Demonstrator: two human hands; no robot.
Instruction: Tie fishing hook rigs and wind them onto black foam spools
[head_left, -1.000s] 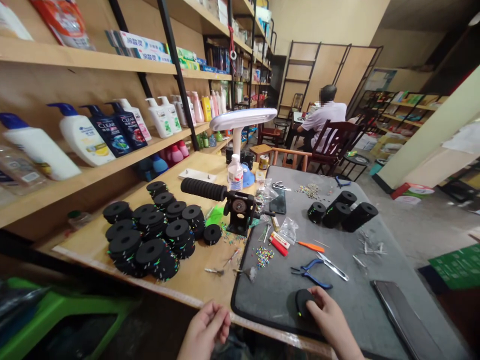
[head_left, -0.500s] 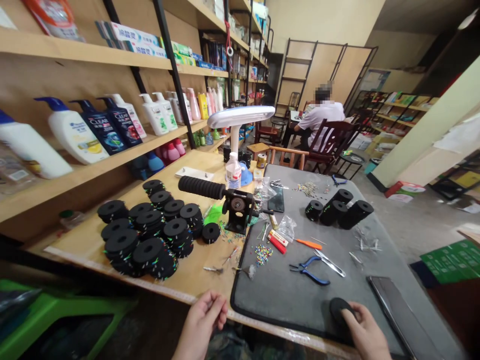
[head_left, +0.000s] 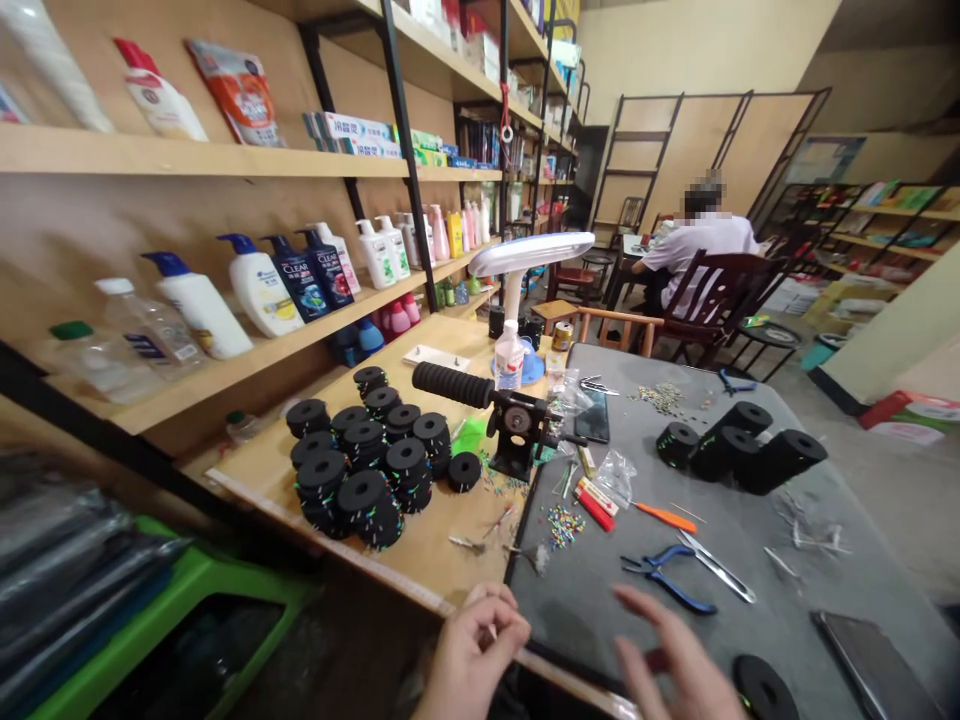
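Note:
My left hand [head_left: 480, 645] is closed in a pinch at the table's front edge; whatever lies between thumb and fingers, if anything, is too small to make out. Fingers apart, my right hand [head_left: 667, 655] hovers over the grey mat [head_left: 577, 600] and holds nothing. A black foam disc [head_left: 763, 688] lies on the mat to the right of that hand. Blue-handled pliers [head_left: 671, 580] and a pair of metal tweezers [head_left: 716, 566] rest beyond it. Small coloured beads [head_left: 564, 526] form a pile ahead of my hands.
Stacked black foam discs [head_left: 367, 450] with coloured bits around their rims fill the table's left side. A black clamp-like tool [head_left: 517, 430] stands mid-table near a lamp [head_left: 532, 255] and bottle [head_left: 508, 360]. A dark phone-like slab [head_left: 874, 655] lies far right. A person [head_left: 705, 250] sits beyond.
My right hand has let go of the black foam disc and moved left, its fingers opening. My left hand stays pinched. The view has turned to the left.

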